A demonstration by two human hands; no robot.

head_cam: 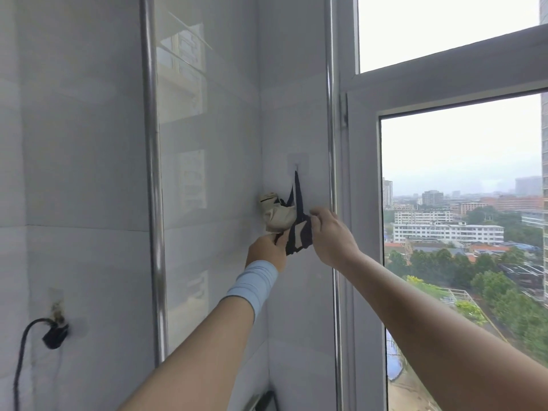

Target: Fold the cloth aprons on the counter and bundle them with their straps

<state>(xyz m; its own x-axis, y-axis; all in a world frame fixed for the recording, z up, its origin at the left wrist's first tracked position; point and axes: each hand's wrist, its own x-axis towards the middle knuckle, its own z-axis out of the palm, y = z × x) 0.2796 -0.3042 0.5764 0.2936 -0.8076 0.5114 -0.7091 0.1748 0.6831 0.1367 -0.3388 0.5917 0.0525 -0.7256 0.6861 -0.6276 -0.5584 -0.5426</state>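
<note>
A bundled cream apron (277, 213) wrapped in dark straps (299, 229) hangs against the tiled wall. One strap loop runs up to a small clear adhesive hook (297, 165). From below, my left hand (267, 249), with a light blue wristband, grips the bundle. At the bundle's right side my right hand (330, 232) pinches the dark straps. The counter is out of view.
A steel pipe (152, 173) runs vertically down the wall at left. A second pipe (330, 114) stands beside the white window frame (364, 203). A black plug and cable (55, 333) sit in a wall socket at lower left.
</note>
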